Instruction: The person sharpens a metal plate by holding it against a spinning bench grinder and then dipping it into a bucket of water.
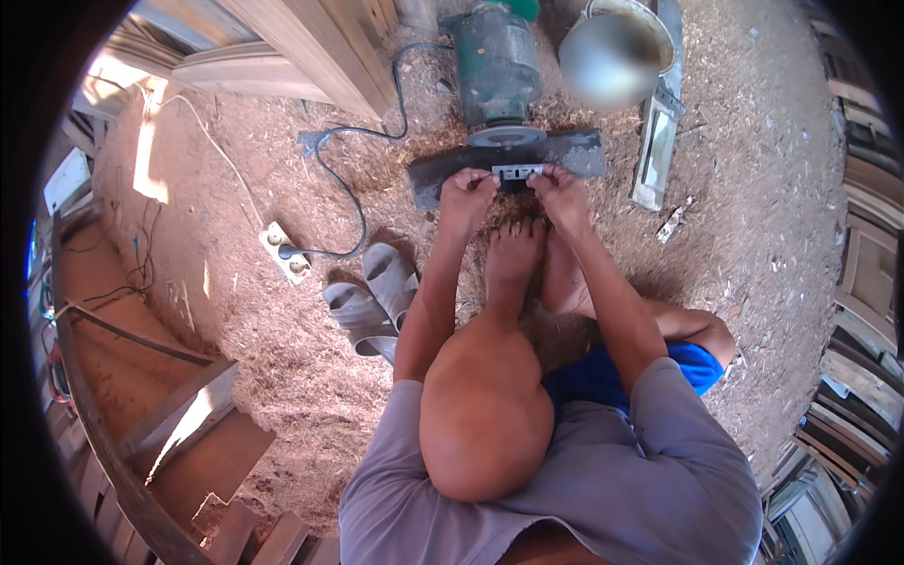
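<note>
I sit on a sawdust-covered floor with my bare feet drawn in. My left hand point(468, 191) and my right hand point(557, 188) together grip a small flat grey metal blade point(517, 172), one hand at each end. The blade is held against the grey round grinding wheel point(507, 137) of a green bench grinder motor point(495, 61). The grinder stands on a dark flat base plate point(586, 153) just beyond my fingers.
A black cable point(348, 184) runs from the grinder to a white power strip point(286, 252). Grey sandals point(369, 301) lie left of my leg. A long metal frame piece point(656, 155) lies right of the grinder. Wooden planks point(311, 47) and wooden steps point(188, 414) line the left.
</note>
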`<state>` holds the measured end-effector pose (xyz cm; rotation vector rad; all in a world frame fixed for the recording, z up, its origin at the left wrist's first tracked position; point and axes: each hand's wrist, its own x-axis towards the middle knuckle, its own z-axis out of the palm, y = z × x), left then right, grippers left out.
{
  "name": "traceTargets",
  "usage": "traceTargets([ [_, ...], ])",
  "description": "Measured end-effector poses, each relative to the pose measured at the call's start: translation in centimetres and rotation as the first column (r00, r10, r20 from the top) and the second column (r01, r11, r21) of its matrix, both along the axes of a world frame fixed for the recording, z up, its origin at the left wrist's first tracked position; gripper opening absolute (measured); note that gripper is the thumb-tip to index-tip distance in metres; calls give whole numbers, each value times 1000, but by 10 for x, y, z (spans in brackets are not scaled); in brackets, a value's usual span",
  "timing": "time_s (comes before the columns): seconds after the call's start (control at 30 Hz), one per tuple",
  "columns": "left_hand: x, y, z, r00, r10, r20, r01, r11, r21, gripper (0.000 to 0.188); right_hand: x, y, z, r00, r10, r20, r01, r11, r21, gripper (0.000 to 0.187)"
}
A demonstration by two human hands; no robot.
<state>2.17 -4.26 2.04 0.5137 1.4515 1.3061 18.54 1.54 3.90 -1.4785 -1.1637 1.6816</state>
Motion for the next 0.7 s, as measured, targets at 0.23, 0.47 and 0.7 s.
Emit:
traceTargets([
  [0.23, -8, 23, 3, 978, -125, -170, 100, 984, -149, 13, -3, 23, -16, 996, 17, 87, -25, 996, 88, 15],
  [0.47, -11, 35, -7, 987, -84, -136, 65, 988, -138, 16, -9, 30, -26, 995, 1, 96, -7, 998, 59, 24],
  [0.7, -12, 41, -15, 996, -55, -71, 44, 989, -140, 13, -15, 31, -25, 998, -49, 46, 47, 998, 44, 20],
])
